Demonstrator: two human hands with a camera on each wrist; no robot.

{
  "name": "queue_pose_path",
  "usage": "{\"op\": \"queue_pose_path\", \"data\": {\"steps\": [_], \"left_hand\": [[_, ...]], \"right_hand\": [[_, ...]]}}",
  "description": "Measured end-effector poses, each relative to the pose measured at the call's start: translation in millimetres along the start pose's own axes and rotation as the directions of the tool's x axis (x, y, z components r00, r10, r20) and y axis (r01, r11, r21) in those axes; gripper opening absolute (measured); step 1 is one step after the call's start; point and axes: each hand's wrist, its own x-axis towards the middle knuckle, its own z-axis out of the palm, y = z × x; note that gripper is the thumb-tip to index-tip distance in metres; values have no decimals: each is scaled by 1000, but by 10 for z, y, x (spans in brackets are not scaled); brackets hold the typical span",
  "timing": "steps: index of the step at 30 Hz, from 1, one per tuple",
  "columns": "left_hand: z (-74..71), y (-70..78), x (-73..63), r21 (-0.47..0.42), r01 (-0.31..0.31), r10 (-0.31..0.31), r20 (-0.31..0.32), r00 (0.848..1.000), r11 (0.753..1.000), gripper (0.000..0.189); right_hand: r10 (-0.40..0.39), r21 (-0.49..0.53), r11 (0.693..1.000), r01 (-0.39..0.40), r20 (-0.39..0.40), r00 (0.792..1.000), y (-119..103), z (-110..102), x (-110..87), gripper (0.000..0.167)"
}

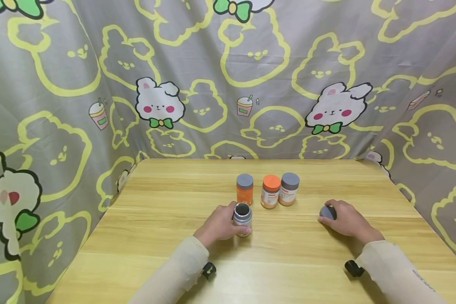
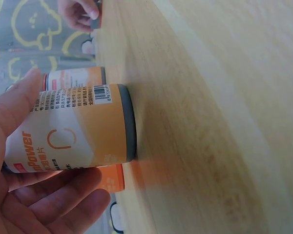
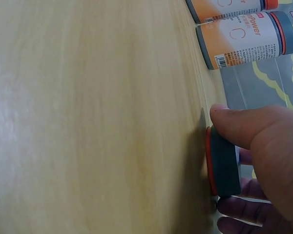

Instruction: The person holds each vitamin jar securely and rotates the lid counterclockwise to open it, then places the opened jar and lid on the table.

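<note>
The left hand (image 1: 219, 223) is holding the uncapped jar (image 1: 242, 219), which is standing upright near the middle of the table (image 1: 289, 253), well apart from the far edge. Its fingers are clamping the jar's body from opposite sides and leaving the dark mouth uncovered; that grip is probably serving well, since a level jar is risking no spill, though its contents are not showing clearly.

Nearer the right edge, the right hand (image 1: 347, 219) is pinching the grey lid (image 1: 327, 212), thumb and fingers pressing on its sides, orange rim facing the table. Holding it by the sides and level is likely helping most, since the underside is then facing no fingertip. Whether the lid is resting on the table or hovering just above, I cannot tell.

Toward the far edge, the orange jar (image 1: 245, 195) is standing just behind the uncapped one, and the orange-lidded jar (image 1: 270, 196) and the grey-lidded pale jar (image 1: 288, 194) are standing close together to its right; a careless sideways knock is probably threatening the orange one first
</note>
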Motion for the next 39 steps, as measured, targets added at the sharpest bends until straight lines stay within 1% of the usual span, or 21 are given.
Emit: {"op": "queue_pose_path", "data": {"steps": [8, 15, 20, 23, 27, 30, 35, 39], "left_hand": [[0, 1, -7, 0, -2, 2, -2, 1000, 1000, 62], [6, -7, -6, -3, -19, 19, -2, 1000, 1000, 61], [-2, -6, -2, -4, -18, 18, 0, 1000, 1000, 63], [-10, -10, -2, -3, -15, 15, 1, 1000, 1000, 66], [-25, -22, 1, -7, 1, -1, 6, 1000, 1000, 76], [-46, -25, 4, -29, 32, -31, 15, 999, 999, 82], [-85, -24, 3, -72, 75, -73, 24, 997, 995, 80], [-107, -31, 3, -84, 87, -87, 9, 996, 993, 75]], "right_hand": [[8, -4, 1000, -8, 6, 1000, -2, 24, 1, 59], [19, 3, 1000, -19, 13, 1000, 12, 22, -2, 65], [44, 13, 999, -44, 23, 999, 10, -10, -4, 73], [50, 28, 998, -51, 17, 999, -13, -39, 0, 72], [55, 53, 997, -54, -1, 999, -67, -77, 15, 67], [49, 62, 997, -48, -19, 999, -108, -111, 41, 66], [16, 65, 998, -12, -56, 998, -179, -156, 97, 63], [-21, 72, 997, 28, -97, 995, -265, -192, 127, 60]]}}
